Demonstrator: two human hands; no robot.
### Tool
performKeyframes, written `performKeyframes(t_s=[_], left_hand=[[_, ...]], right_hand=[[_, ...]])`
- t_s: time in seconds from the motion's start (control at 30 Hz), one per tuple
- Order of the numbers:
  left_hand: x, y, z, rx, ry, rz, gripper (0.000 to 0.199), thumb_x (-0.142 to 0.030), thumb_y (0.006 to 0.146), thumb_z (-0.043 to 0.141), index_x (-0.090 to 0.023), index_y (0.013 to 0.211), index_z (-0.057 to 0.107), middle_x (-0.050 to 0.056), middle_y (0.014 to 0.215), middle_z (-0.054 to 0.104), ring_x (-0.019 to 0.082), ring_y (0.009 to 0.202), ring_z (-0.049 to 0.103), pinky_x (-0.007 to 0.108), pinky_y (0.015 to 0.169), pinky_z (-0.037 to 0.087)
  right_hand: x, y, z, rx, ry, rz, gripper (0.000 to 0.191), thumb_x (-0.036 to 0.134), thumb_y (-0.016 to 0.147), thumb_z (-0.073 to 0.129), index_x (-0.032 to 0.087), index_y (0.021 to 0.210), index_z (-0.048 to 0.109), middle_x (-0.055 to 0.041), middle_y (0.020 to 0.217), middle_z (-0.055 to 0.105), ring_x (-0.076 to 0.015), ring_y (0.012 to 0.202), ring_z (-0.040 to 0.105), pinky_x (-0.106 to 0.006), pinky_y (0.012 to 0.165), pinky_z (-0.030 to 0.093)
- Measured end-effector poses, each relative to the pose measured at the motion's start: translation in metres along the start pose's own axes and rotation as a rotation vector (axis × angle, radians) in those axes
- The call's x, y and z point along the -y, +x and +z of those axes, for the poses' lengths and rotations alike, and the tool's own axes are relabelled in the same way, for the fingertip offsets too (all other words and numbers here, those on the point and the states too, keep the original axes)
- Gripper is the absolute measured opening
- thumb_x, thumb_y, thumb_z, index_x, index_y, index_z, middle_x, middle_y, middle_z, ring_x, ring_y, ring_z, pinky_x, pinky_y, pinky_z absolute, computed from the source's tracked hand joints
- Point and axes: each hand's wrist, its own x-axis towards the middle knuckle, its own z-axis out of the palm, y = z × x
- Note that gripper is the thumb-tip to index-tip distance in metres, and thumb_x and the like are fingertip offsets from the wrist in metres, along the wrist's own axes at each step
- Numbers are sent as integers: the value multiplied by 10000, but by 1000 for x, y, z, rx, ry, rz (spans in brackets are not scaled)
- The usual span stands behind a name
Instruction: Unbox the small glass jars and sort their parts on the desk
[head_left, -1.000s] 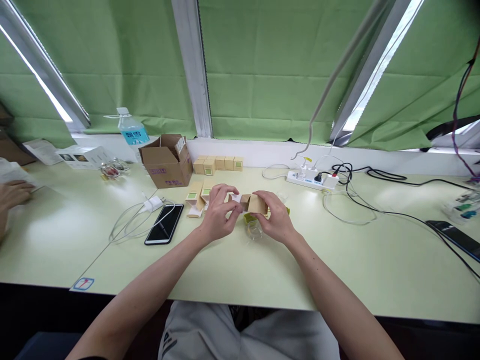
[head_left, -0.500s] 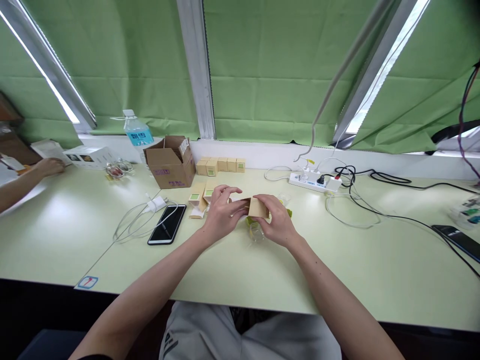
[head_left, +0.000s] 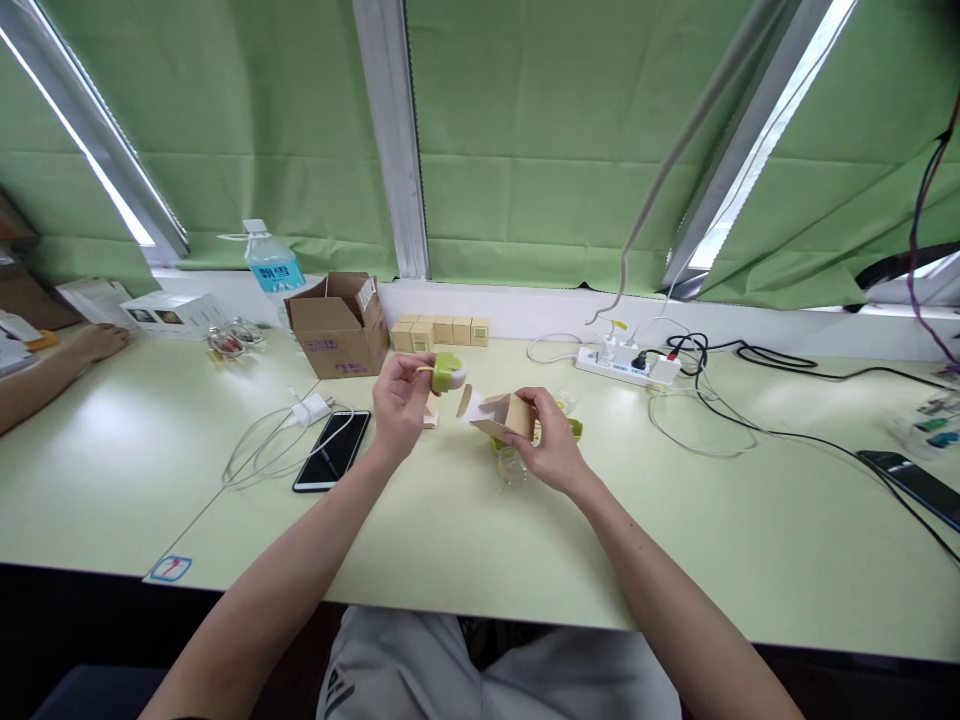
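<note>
My left hand (head_left: 401,402) pinches a small green-and-white rounded item (head_left: 448,373) by its yellowish strap or cord; its exact kind does not show. To the right, my right hand (head_left: 553,440) grips a small open cardboard box (head_left: 504,412), tilted with its mouth and flap toward the left. Under that box lie clear plastic pieces (head_left: 512,466) and green parts (head_left: 575,429), partly covered by my right hand. Behind my left hand a bit of another small box (head_left: 430,412) shows; the hand hides the rest.
Small closed boxes (head_left: 442,332) line the wall beside a larger brown carton (head_left: 339,325). A phone (head_left: 333,451) and white cable (head_left: 255,450) lie left, a power strip (head_left: 627,365) back right. Another person's hand (head_left: 101,341) rests at far left.
My left hand has drawn back from the box to the left and up, now with the green-and-white item out in the open. The box's mouth has turned into view in my right hand.
</note>
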Motion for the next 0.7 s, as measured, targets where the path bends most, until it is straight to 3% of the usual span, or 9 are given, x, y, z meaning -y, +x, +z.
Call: performKeyframes(t_s=[0.07,0.17,0.27,0.37,0.53,0.7], left_hand=[[1,5,-4,-64,-112,-105,335,-453,872,826,-202,948,617,70,1068,740,144,704,704,256,553,577],[3,9,-7,-73,-215,-245,418,-465,794,890,-199,929,597,24,950,734,146,619,709,251,482,571],[3,9,-6,-63,-271,-336,448,-461,753,918,-192,920,600,6,884,729,174,653,743,274,523,612],[3,8,-4,-47,-295,-371,454,-448,738,931,-192,920,603,5,887,733,174,679,750,301,592,647],[5,4,-3,-17,-332,-430,388,-380,773,903,-197,929,598,6,878,731,181,753,760,329,684,667],[10,1,-2,-57,-415,-638,261,-250,819,781,-202,951,561,28,943,761,228,785,791,348,673,652]], right_hand=[[6,-4,5,29,-14,9,456,287,817,732,255,1227,536,-107,1237,614,-320,1160,572,-513,970,525],[19,-12,17,127,-5,-3,457,269,822,733,253,1235,539,-103,1219,618,-314,1146,563,-514,979,507],[28,-20,29,231,38,-14,479,229,821,739,257,1246,520,-90,1220,637,-295,1124,581,-504,1000,491],[28,-24,36,256,46,-14,532,185,793,757,262,1259,512,-86,1251,647,-298,1168,582,-498,1027,478],[22,-23,37,239,-11,-90,541,111,755,728,261,1236,529,-78,1248,670,-297,1160,598,-503,1030,468],[27,-15,20,141,-106,-205,592,51,696,628,260,1244,544,-78,1251,683,-313,1208,572,-498,1003,480]])
